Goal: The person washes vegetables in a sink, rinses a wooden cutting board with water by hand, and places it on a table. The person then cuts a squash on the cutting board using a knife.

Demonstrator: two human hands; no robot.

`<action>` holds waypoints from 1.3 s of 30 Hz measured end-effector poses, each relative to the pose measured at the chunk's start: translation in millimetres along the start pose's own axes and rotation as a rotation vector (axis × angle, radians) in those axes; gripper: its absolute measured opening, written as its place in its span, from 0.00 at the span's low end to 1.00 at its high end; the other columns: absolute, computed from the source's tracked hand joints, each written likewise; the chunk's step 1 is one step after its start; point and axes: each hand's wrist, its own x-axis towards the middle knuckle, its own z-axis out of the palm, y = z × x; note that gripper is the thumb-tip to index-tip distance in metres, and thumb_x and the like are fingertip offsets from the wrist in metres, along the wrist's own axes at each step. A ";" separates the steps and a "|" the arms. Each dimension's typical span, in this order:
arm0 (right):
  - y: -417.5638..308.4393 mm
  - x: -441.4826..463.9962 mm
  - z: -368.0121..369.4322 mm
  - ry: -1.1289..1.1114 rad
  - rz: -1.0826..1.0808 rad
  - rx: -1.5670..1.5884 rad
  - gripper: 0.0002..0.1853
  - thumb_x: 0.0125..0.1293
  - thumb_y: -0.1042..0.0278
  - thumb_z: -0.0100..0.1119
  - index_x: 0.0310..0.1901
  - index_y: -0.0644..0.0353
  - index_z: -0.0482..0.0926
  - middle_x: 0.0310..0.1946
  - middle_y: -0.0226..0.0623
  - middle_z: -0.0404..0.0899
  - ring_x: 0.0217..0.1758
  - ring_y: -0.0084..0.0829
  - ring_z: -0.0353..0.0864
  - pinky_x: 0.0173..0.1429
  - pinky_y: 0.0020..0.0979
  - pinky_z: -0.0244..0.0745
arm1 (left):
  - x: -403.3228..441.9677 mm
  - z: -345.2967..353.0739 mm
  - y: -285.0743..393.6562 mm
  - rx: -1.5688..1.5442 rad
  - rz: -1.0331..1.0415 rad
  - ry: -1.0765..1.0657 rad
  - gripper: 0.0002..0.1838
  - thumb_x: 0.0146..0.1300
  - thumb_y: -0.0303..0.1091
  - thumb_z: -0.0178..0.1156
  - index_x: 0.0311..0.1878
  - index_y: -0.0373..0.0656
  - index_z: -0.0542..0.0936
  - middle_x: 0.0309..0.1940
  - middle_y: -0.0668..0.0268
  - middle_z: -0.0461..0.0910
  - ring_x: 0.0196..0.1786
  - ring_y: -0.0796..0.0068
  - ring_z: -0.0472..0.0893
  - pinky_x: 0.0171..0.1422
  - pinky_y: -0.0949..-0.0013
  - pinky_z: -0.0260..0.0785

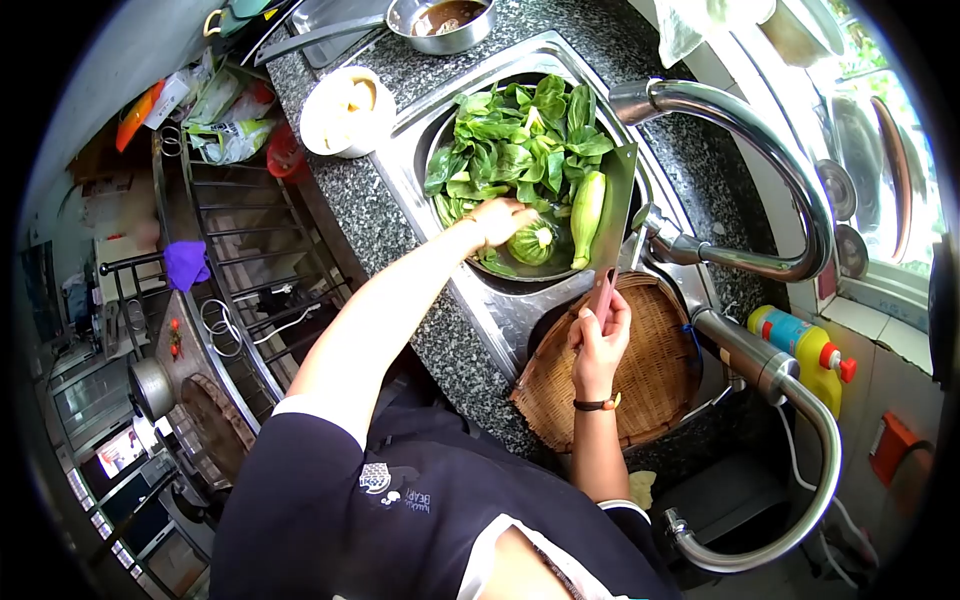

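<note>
My left hand (500, 222) reaches into the round metal basin (436, 140) in the sink, its fingers curled over a striped green squash (530, 243) with a pale stem end. The leaves partly hide these fingertips. In my right hand (602, 338) is the reddish handle of a kitchen knife (622, 190). Its broad blade points away from me, along the basin's right side. A longer pale green squash (588, 218) lies beside the blade. Leafy greens (530, 140) fill the far part of the basin.
A woven bamboo basket (640, 390) rests over the near side of the sink. The curved faucet (760, 130) arches at the right. A white container (347, 110) and a pan with brown liquid (440, 22) stand on the counter. A yellow bottle (805, 350) is by the wall.
</note>
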 end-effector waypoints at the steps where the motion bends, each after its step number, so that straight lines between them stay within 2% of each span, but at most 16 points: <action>1: 0.0 0.2 0.2 0.003 0.001 0.001 0.20 0.60 0.78 0.53 0.53 0.66 0.61 0.25 0.32 0.69 0.15 0.17 0.63 0.18 0.18 0.59 | -0.5 8.2 3.1 0.028 -0.109 0.004 0.34 0.58 0.64 0.51 0.49 0.38 0.76 0.49 0.49 0.77 0.53 0.54 0.76 0.60 0.62 0.66; 2: -0.6 0.6 0.6 0.002 0.001 0.000 0.20 0.60 0.78 0.53 0.53 0.66 0.61 0.25 0.32 0.69 0.15 0.17 0.63 0.18 0.18 0.59 | -7.2 0.0 23.1 -0.039 -0.178 -0.147 0.42 0.49 0.66 0.59 0.55 0.37 0.70 0.50 0.46 0.75 0.53 0.53 0.75 0.60 0.61 0.66; 5: -4.5 0.7 4.5 -0.011 -0.011 -0.017 0.19 0.60 0.78 0.53 0.53 0.66 0.61 0.25 0.32 0.69 0.15 0.17 0.63 0.18 0.18 0.59 | -17.0 10.9 48.6 0.136 -0.214 -0.016 0.53 0.33 0.62 0.70 0.58 0.35 0.65 0.49 0.43 0.73 0.53 0.50 0.75 0.59 0.61 0.67; 10: -12.1 -7.2 6.8 -0.032 -0.066 -0.026 0.20 0.60 0.79 0.53 0.53 0.66 0.61 0.24 0.31 0.69 0.15 0.17 0.63 0.19 0.19 0.60 | -41.4 -10.4 81.9 0.175 -0.192 0.045 0.54 0.33 0.54 0.72 0.64 0.40 0.61 0.52 0.50 0.72 0.56 0.53 0.73 0.60 0.61 0.66; 12: -14.0 -11.8 9.4 -0.027 -0.086 -0.039 0.20 0.60 0.79 0.53 0.53 0.65 0.62 0.24 0.31 0.69 0.15 0.17 0.63 0.19 0.19 0.60 | -55.5 -32.0 90.6 0.104 -0.030 0.091 0.55 0.33 0.52 0.73 0.65 0.42 0.59 0.55 0.50 0.70 0.58 0.53 0.72 0.62 0.60 0.64; 14: -17.0 -16.3 13.1 -0.032 -0.111 -0.053 0.20 0.60 0.79 0.53 0.53 0.65 0.62 0.23 0.31 0.69 0.16 0.17 0.63 0.19 0.19 0.60 | -75.6 -55.5 103.9 0.283 0.097 0.260 0.55 0.31 0.46 0.75 0.67 0.46 0.59 0.57 0.58 0.69 0.60 0.58 0.67 0.64 0.56 0.57; 16: -20.0 -21.7 19.2 -0.030 -0.117 -0.048 0.20 0.60 0.78 0.53 0.53 0.64 0.62 0.23 0.30 0.69 0.15 0.17 0.63 0.19 0.19 0.60 | -82.5 -71.8 97.8 0.389 0.363 0.403 0.52 0.32 0.44 0.75 0.65 0.47 0.62 0.56 0.61 0.70 0.62 0.60 0.65 0.66 0.57 0.51; 20: -24.3 -33.4 28.7 -0.060 -0.139 -0.015 0.20 0.60 0.78 0.53 0.54 0.63 0.62 0.24 0.30 0.69 0.15 0.17 0.63 0.19 0.19 0.60 | -99.2 -105.0 109.5 0.363 0.732 0.513 0.43 0.31 0.35 0.75 0.57 0.46 0.69 0.52 0.60 0.72 0.55 0.59 0.71 0.61 0.58 0.62; 23: -24.2 -41.2 29.0 -0.111 -0.153 -0.007 0.22 0.59 0.80 0.55 0.54 0.63 0.62 0.31 0.32 0.70 0.19 0.16 0.67 0.20 0.19 0.64 | -109.9 -124.6 133.9 0.404 0.860 0.576 0.40 0.31 0.33 0.74 0.54 0.44 0.70 0.50 0.59 0.73 0.53 0.57 0.73 0.60 0.58 0.65; 27: -34.5 -57.2 39.4 -0.113 -0.220 -0.026 0.20 0.60 0.78 0.54 0.54 0.62 0.63 0.24 0.29 0.70 0.16 0.17 0.64 0.20 0.18 0.60 | -123.9 -155.2 156.6 0.543 0.954 0.592 0.41 0.32 0.37 0.75 0.55 0.44 0.69 0.52 0.58 0.73 0.55 0.58 0.73 0.63 0.59 0.65; 28: -35.9 -61.0 39.1 -0.113 -0.219 -0.017 0.20 0.60 0.78 0.54 0.54 0.62 0.63 0.24 0.29 0.70 0.16 0.17 0.64 0.20 0.18 0.60 | -127.2 -159.9 159.4 0.662 0.940 0.665 0.41 0.35 0.41 0.75 0.56 0.43 0.68 0.54 0.57 0.71 0.56 0.58 0.73 0.65 0.59 0.63; 32: -33.1 -70.3 31.3 -0.111 -0.243 -0.026 0.20 0.61 0.79 0.54 0.54 0.62 0.63 0.25 0.29 0.70 0.17 0.17 0.64 0.20 0.19 0.61 | -138.2 -173.9 176.5 0.468 0.988 0.896 0.43 0.39 0.42 0.74 0.60 0.43 0.63 0.55 0.54 0.70 0.56 0.58 0.73 0.62 0.61 0.67; 33: -31.5 -72.0 29.0 -0.107 -0.249 -0.026 0.19 0.61 0.79 0.54 0.53 0.62 0.63 0.26 0.30 0.69 0.17 0.17 0.64 0.20 0.19 0.61 | -138.8 -166.5 173.6 0.085 0.874 0.777 0.43 0.39 0.41 0.75 0.59 0.43 0.63 0.54 0.55 0.71 0.55 0.61 0.74 0.61 0.62 0.67; 36: -32.3 -79.5 25.1 -0.070 -0.223 -0.027 0.19 0.61 0.79 0.54 0.53 0.62 0.64 0.25 0.30 0.69 0.16 0.17 0.64 0.20 0.19 0.61 | -131.3 -133.2 154.0 -0.268 0.507 0.768 0.41 0.36 0.40 0.74 0.55 0.42 0.66 0.48 0.58 0.73 0.50 0.62 0.76 0.55 0.64 0.70; 38: -30.9 -82.9 20.9 -0.070 -0.221 -0.047 0.19 0.60 0.78 0.54 0.53 0.62 0.64 0.25 0.30 0.69 0.16 0.17 0.64 0.20 0.19 0.61 | -120.6 -103.3 129.1 0.115 0.277 0.557 0.39 0.34 0.38 0.74 0.52 0.41 0.68 0.44 0.59 0.74 0.46 0.64 0.77 0.52 0.66 0.72; 39: -30.3 -85.5 18.0 -0.066 -0.212 -0.062 0.19 0.60 0.78 0.54 0.53 0.62 0.64 0.25 0.30 0.69 0.16 0.17 0.64 0.20 0.19 0.61 | -108.1 -89.5 94.3 0.626 0.398 0.338 0.35 0.32 0.39 0.72 0.49 0.46 0.72 0.43 0.59 0.74 0.45 0.59 0.77 0.50 0.62 0.73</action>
